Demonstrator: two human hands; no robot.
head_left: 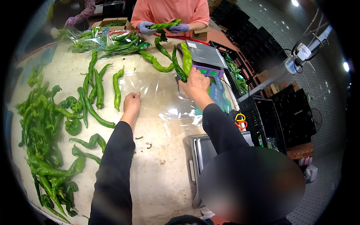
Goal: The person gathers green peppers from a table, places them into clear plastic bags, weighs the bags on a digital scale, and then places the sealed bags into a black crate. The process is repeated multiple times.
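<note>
A clear plastic bag (pixel 153 87) lies flat on the pale tabletop before me. The fingers of my left hand (pixel 132 104) are pinched together at its left edge. Over on the right, my right hand (pixel 194 85) is closed around the lower ends of a dark green long pepper (pixel 178 65) and a lighter green one (pixel 187 58). Their tips point away from me, towards a digital scale (pixel 206 54). My palm hides the ends of these peppers. Several loose long peppers (pixel 99 90) lie left of my left hand, with a single one (pixel 117 87) close beside it.
A large heap of green peppers (pixel 45 126) covers the left side. Bagged peppers (pixel 123 42) lie at the back. Across the table, a person in gloves (pixel 163 27) holds a pepper. A second scale (pixel 201 153), scissors (pixel 240 121) and black crates (pixel 267 121) are at right.
</note>
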